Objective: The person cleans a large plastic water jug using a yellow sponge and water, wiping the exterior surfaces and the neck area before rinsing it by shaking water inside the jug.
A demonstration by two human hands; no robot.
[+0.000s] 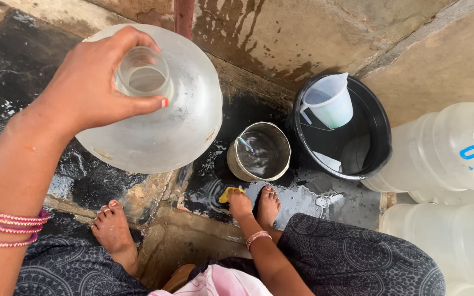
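Closest to the lens, the left hand (91,90) wraps around the neck of a big clear water jug (163,115), thumb and fingers curled about its open mouth, and the jug hangs tilted over the wet stone floor (281,33). Pink bangles (6,226) circle that wrist. Lower down, the right hand (240,204) reaches to the ground and presses on a small yellow scrubber (227,194), fingers closed over it as far as one can tell at this size. Two bare feet stand either side of it. Just beyond sits a steel pot (260,152) holding water, touching a black tub (377,143) with a white plastic jug (330,101) inside. More clear water jugs (445,159) stand at right.
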